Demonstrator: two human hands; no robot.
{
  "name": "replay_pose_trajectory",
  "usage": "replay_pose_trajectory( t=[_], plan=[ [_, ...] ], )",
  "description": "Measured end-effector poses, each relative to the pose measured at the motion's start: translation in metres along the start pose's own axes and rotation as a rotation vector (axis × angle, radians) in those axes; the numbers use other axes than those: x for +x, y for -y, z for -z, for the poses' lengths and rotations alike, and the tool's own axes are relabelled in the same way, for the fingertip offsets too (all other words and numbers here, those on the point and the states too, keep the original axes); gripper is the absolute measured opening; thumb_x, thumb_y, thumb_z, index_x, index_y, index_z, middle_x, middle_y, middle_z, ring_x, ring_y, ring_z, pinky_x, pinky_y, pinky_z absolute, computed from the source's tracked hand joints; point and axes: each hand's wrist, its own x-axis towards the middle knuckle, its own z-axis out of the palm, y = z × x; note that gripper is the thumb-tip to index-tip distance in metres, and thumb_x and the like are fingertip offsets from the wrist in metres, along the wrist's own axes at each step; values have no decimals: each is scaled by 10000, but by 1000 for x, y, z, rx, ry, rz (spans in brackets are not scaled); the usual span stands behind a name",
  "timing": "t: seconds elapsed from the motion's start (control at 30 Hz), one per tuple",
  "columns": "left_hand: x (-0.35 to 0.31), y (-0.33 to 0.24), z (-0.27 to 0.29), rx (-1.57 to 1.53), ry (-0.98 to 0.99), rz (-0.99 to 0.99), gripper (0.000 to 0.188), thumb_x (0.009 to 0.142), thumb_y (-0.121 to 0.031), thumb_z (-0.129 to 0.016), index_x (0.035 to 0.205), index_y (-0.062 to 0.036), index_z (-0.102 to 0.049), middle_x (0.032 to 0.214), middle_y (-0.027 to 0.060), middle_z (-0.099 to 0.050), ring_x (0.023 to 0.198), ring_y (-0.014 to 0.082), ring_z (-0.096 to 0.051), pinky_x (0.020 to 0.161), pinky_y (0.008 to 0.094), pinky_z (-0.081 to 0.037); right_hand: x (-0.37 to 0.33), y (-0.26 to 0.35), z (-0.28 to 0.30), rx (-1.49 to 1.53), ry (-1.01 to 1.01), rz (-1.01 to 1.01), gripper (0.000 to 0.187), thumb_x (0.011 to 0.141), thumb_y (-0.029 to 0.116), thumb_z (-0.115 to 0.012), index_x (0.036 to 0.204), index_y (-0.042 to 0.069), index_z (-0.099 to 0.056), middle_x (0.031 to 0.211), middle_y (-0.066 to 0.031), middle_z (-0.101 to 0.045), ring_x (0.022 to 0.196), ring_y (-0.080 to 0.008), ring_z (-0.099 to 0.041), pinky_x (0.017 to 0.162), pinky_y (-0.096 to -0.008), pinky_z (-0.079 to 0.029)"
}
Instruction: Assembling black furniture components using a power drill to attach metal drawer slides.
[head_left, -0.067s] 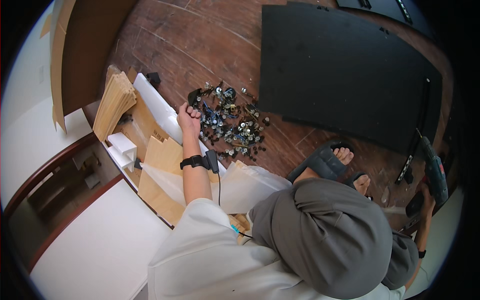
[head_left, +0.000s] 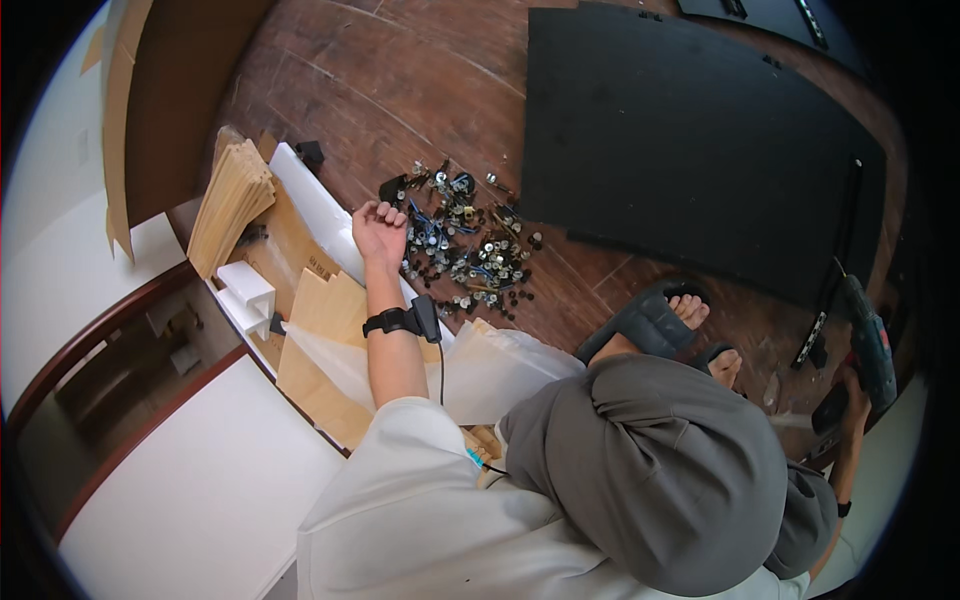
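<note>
Palm up, my left hand (head_left: 380,236) is beside the left edge of a loose pile of furniture fittings (head_left: 470,245). Its fingers are apart and loosely curled, with nothing visible in the palm. The pile mixes silvery round pieces, screws, blue-tinted pins and small black parts on the floor. At the far right, my right hand (head_left: 855,403) is closed around the handle of a dark green cordless drill (head_left: 868,345). A thin bit points up and away from it, near a black rail (head_left: 848,215) on a large black panel (head_left: 690,130). The drill partly hides the fingers.
To the left, an open carton holds wooden slats (head_left: 232,205), white foam (head_left: 246,296) and thin boards (head_left: 325,350). A tall cardboard sheet (head_left: 180,100) stands behind it. My slippered feet (head_left: 660,320) are just below the black panel, with another dark panel (head_left: 770,22) beyond.
The fingers of my left hand have uncurled a little, showing more of the palm. My right hand and the drill have hardly moved.
</note>
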Motion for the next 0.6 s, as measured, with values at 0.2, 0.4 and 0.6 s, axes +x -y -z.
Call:
replay_pose_trajectory(
  t=[0.2, 0.4, 0.6],
  plan=[
    [16, -10, -2, 87, 1, 9, 159, 875, -231, -573, 778, -108, -543, 632, -1, -414, 540, 148, -373, 532, 302, -345, 5, -45, 15, 78, 19, 7, 421, 843, 33, -584, 1261, 8, -544, 803, -21, -555, 650, -108, -533, 573, -255, -423],
    [26, 9, -15, 1426, -310, -545, 229, 848, -265, -643, 918, -61, -722, 634, 77, -616, 546, 233, -564, 577, 372, -470, -6, -16, -3, 98, 7, -30, 100, 879, 115, -600, 926, 28, -588, 727, -20, -556, 645, -109, -527, 611, -259, -418],
    [31, 7, -23, 1675, -266, -698, 235, 840, -282, -655, 976, -114, -745, 762, 166, -686, 746, 332, -675, 712, 406, -522, -8, -44, 9, 84, 27, -36, 112, 864, 102, -619, 947, 31, -596, 753, -17, -561, 663, -112, -542, 628, -255, -433]
  ],
)
